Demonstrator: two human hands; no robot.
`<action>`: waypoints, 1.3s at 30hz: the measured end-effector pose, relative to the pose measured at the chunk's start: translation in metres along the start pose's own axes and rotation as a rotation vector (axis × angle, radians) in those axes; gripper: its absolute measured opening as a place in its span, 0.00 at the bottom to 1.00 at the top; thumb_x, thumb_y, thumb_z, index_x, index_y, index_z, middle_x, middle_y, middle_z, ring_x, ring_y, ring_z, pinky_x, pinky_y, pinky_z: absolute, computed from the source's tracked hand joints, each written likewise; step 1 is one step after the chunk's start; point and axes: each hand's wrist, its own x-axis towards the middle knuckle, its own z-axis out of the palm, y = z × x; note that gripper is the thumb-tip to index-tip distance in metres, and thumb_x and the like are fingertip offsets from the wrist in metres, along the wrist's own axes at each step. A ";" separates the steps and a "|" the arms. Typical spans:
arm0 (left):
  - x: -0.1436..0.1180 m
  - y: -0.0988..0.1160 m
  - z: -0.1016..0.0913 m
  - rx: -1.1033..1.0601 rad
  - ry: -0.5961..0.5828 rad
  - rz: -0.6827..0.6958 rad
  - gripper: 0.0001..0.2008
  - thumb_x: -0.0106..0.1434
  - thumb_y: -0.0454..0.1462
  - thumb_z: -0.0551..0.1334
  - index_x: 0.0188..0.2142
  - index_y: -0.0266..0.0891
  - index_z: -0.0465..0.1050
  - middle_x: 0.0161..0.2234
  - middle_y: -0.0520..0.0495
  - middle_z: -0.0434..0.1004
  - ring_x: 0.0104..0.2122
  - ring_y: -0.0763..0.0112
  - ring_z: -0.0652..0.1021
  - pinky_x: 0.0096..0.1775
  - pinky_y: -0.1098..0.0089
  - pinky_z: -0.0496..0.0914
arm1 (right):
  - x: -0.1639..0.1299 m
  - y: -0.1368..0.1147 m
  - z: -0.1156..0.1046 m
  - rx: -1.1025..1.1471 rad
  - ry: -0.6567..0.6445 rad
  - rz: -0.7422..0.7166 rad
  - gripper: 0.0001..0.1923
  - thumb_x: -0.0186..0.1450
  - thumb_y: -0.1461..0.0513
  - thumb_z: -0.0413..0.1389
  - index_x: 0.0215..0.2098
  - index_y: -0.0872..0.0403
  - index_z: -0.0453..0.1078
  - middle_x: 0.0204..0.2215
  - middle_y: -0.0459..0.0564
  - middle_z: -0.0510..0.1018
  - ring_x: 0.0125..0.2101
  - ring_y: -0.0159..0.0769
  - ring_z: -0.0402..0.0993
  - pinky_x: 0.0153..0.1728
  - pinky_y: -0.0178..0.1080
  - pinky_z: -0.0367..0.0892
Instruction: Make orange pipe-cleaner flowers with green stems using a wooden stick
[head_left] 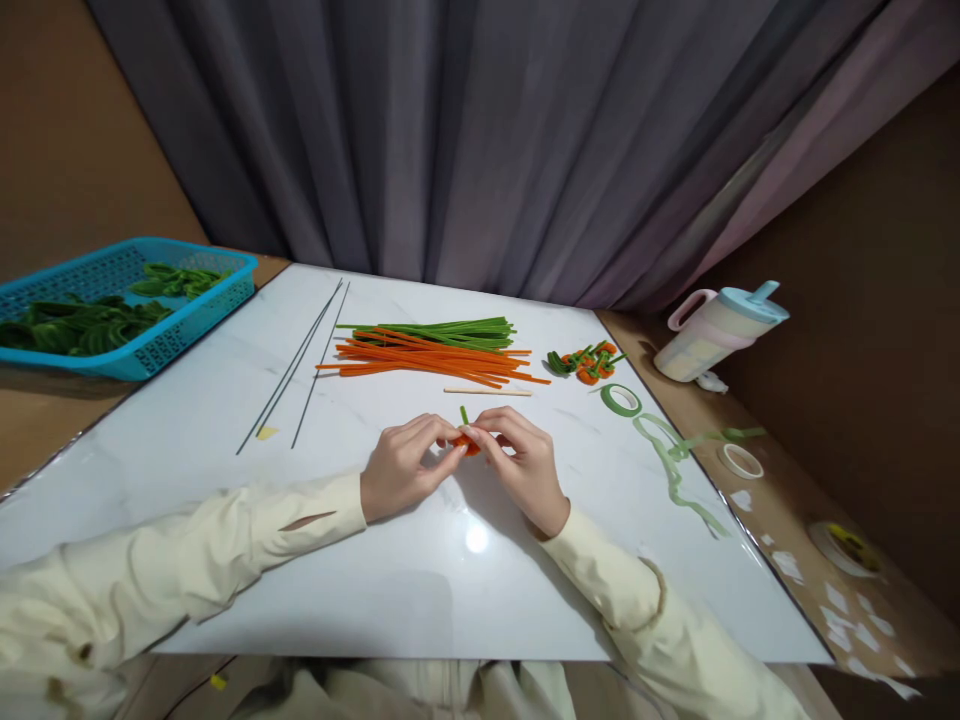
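Between my two hands is a small orange pipe-cleaner flower [470,447] with a short green stem sticking up from it. My left hand [412,462] pinches its left side between thumb and finger. From the other side my right hand [521,460] pinches it too, fingertips close to those of the left. Just beyond the hands lies a thin wooden stick [487,392]. Past that are a bundle of orange pipe cleaners [420,357] and a bundle of green pipe cleaners [457,333]. Several finished orange and green pieces [592,362] sit in a small pile to the right.
A blue basket [191,325] with green fuzzy pieces stands at the left. Dark thin wires [296,365] lie left of the bundles. On the right are green tape [621,400], a loose green ribbon [675,480], a white ring [741,461] and a tumbler [712,335].
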 end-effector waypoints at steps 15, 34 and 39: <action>0.000 -0.003 0.001 -0.018 0.007 0.018 0.02 0.61 0.31 0.59 0.34 0.38 0.68 0.29 0.50 0.76 0.29 0.75 0.75 0.28 0.75 0.66 | -0.006 0.005 0.007 -0.175 -0.017 -0.217 0.06 0.67 0.67 0.47 0.34 0.54 0.65 0.31 0.52 0.71 0.32 0.33 0.69 0.31 0.35 0.68; 0.002 -0.001 0.000 0.016 0.055 0.045 0.06 0.61 0.31 0.61 0.39 0.38 0.69 0.30 0.49 0.76 0.29 0.74 0.75 0.26 0.76 0.66 | 0.011 -0.003 -0.027 0.261 -0.406 0.352 0.13 0.64 0.53 0.53 0.37 0.55 0.66 0.29 0.48 0.71 0.29 0.33 0.70 0.21 0.33 0.71; 0.002 -0.003 0.001 0.034 0.050 0.070 0.07 0.61 0.31 0.61 0.40 0.37 0.69 0.31 0.48 0.76 0.30 0.73 0.75 0.28 0.75 0.68 | 0.009 -0.005 -0.026 0.046 -0.353 0.204 0.08 0.65 0.58 0.51 0.38 0.54 0.66 0.32 0.49 0.72 0.32 0.32 0.69 0.24 0.32 0.70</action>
